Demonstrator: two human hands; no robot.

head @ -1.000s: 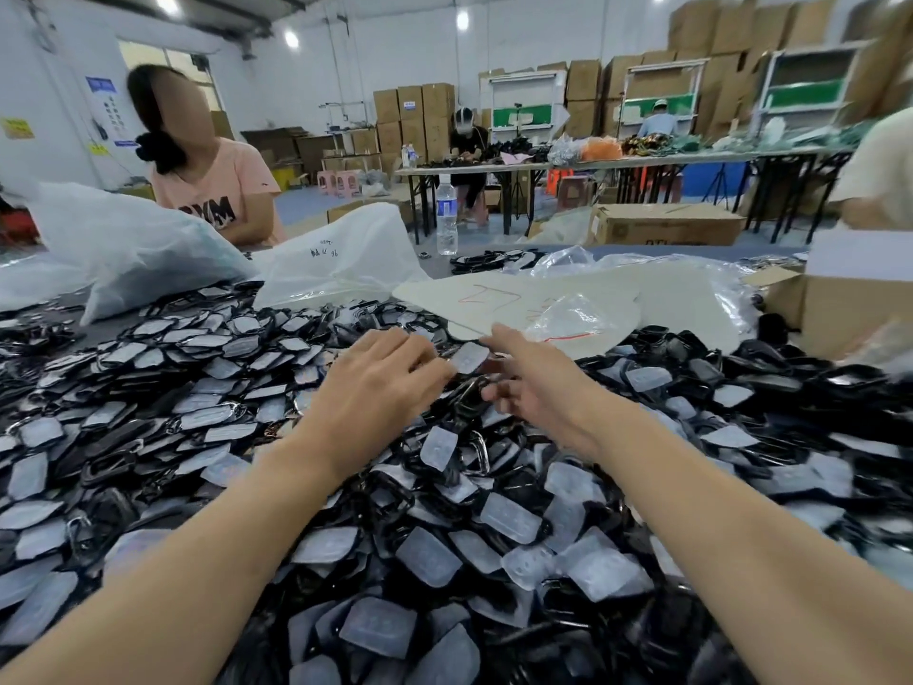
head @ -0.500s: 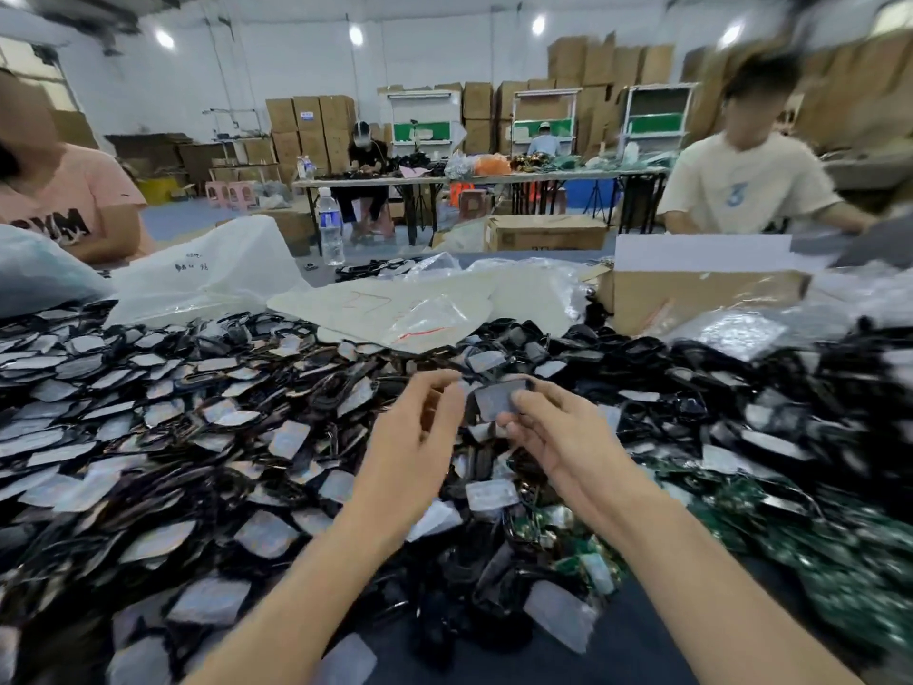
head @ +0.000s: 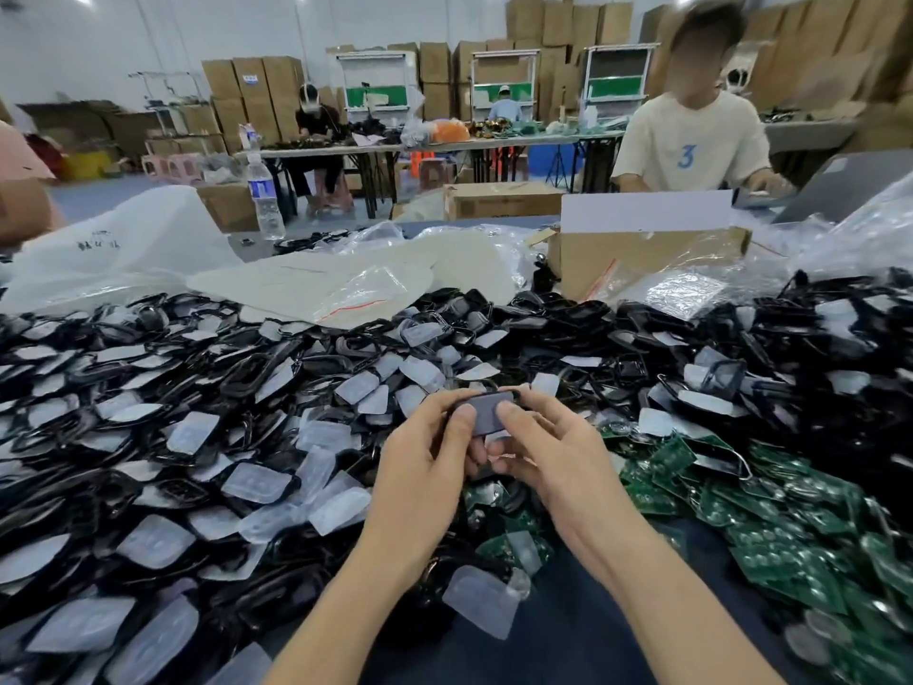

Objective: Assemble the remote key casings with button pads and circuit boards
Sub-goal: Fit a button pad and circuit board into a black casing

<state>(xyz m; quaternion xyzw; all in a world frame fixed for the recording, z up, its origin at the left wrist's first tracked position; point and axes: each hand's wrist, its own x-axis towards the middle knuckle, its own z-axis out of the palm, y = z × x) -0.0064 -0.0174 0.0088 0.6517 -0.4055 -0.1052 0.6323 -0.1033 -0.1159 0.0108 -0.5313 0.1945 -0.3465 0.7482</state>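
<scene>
Desk heaped: we note black casings and clear button pads across left and centre, with green circuit boards piled on the right. Left hand and right hand are close together above the heap's near edge. Between them we see one dark casing, both thumbs pressing its upper face and fingers curled underneath, held clear of the pile.
</scene>
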